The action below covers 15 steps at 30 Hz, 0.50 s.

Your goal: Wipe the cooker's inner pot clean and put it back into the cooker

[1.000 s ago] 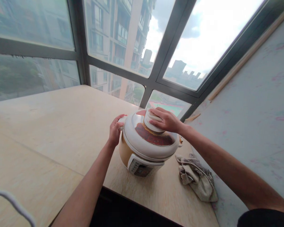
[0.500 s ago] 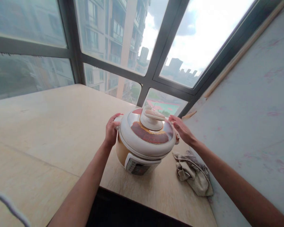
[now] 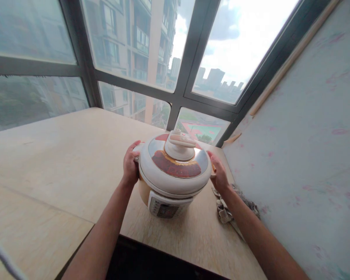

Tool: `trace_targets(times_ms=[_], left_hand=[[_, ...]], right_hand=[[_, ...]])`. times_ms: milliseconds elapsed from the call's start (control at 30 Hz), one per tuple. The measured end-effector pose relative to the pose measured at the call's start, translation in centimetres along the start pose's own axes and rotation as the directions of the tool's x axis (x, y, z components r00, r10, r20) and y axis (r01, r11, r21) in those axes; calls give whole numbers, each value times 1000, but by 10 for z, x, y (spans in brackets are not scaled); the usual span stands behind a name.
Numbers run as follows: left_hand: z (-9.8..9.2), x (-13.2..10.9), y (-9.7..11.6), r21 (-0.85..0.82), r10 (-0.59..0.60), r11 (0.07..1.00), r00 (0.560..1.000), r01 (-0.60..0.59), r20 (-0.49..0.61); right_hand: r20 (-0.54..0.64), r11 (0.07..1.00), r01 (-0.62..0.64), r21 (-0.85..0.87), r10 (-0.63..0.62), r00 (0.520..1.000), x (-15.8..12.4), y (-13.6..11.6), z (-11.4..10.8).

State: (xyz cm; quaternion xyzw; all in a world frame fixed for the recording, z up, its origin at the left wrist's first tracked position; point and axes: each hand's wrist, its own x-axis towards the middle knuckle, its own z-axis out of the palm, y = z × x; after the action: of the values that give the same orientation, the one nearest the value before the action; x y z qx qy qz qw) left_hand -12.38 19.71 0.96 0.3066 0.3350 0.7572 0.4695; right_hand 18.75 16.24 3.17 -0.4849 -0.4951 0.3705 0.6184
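Note:
A round electric pressure cooker [image 3: 173, 186] stands on the pale counter, its control panel [image 3: 167, 206] facing me. Its white lid is closed, with red and silver on top and a white knob-like handle [image 3: 181, 146] in the middle. On the cooker's left side, my left hand [image 3: 131, 163] is wrapped round the side handle. My right hand [image 3: 219, 171] grips the handle on the opposite side, its fingers partly hidden behind the rim.
A crumpled grey-beige cloth [image 3: 224, 212] lies right of the cooker, partly behind my right forearm. The patterned wall [image 3: 309, 155] rises on the right, windows behind. A white cable [image 3: 6, 260] crosses the lower left. The counter [image 3: 61, 163] has a dark front edge.
My right hand has come down from beside the lid and closed on the right handle. My left hand stays on its handle. The view has shifted slightly.

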Motion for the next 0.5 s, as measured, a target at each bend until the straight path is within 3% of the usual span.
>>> trace_targets(times_ms=[167,333,500], left_hand=[[-2,3,-3,159,69,985,996,-59,-58],[-1,-8,7,273,108,959,985,-68,-133],[1,-29,19,338,151,937,976,-92,-155]], right_hand=[[-80,970,-60,237,82,993,-31,10,15],[-218,978,34,204,12,976,-31,16,36],[-302,968,0,250,78,950,-27,8,41]])
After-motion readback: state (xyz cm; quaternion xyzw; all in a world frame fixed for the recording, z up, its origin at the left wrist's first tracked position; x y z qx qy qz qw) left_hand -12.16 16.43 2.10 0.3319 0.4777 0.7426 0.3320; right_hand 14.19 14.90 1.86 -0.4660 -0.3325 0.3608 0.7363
